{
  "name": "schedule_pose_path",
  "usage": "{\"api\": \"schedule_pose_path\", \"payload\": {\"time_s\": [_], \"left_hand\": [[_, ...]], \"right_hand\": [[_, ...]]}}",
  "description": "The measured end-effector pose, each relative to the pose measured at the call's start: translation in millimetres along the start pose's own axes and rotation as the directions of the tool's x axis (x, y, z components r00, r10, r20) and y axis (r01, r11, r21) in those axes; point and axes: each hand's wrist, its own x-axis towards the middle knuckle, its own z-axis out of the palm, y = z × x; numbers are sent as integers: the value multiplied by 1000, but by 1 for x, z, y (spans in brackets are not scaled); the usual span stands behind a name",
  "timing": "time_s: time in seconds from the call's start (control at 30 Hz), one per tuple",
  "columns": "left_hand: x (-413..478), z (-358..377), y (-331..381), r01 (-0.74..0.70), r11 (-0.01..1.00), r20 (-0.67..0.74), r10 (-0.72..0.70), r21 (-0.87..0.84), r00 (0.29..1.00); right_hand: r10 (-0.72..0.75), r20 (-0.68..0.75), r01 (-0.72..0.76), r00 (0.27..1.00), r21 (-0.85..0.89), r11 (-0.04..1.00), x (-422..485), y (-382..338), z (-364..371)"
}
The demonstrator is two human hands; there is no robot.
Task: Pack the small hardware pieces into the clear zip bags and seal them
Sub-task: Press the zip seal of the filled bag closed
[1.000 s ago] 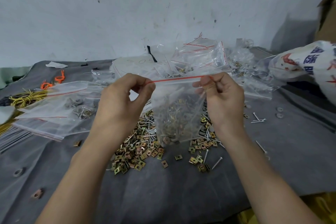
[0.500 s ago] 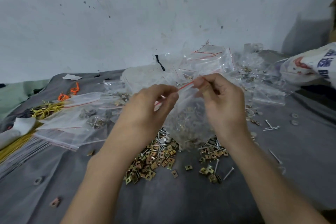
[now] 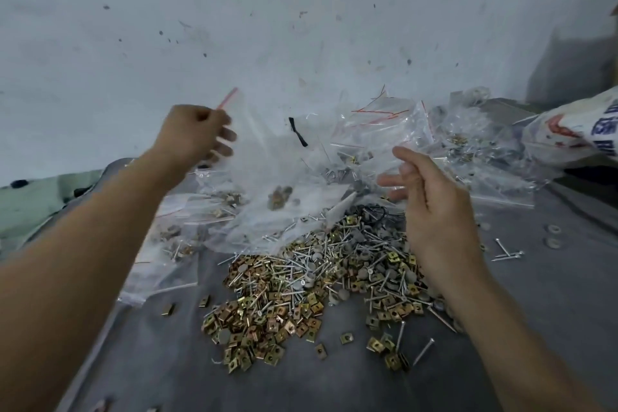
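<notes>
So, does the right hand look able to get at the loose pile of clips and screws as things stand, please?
Probably yes. The right hand is empty, fingers relaxed, beside the pile, whose near part lies uncovered. The bag held up by the left hand overlaps only its far edge.

A grey cloth (image 3: 568,294) covers the table from the near edge to the far one. Behind the far edge stands a white wall (image 3: 200,27), dirty with many small dark specks, and a grey shadow (image 3: 568,67) lies on its right part. At the right edge of the table lies a white woven sack (image 3: 568,130) with red and blue print. At the left edge a pale green fabric (image 3: 23,207) shows beside the cloth. A short black strip (image 3: 297,132) is near the middle of the far edge.
</notes>
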Motion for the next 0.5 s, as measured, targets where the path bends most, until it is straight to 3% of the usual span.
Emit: {"api": "schedule_pose_path", "payload": {"time_s": [0.1,0.17,0.23,0.3,0.4,0.5], "left_hand": [[15,-32,-19,150,960,-226,-204,-235,953],[18,-46,-39,238,903,-277,-346,-358,896],[18,-49,-61,355,858,-301,-472,-371,828],[16,-45,-83,443,843,-335,-531,-305,778],[9,-32,-112,511,858,-390,-488,-50,781],[4,-7,-118,399,878,-388,-282,263,877]], "right_hand": [[-63,94,75,994,-129,989,-2,6,-1],[-71,171,107,983,-208,972,-3,10,-3],[-48,234,105,971,-237,966,-4,15,-5],[-10,292,90,956,-263,961,-4,20,-6],[86,367,48,926,-343,938,-4,26,-4],[114,403,67,908,-409,910,-4,29,-3]]}}
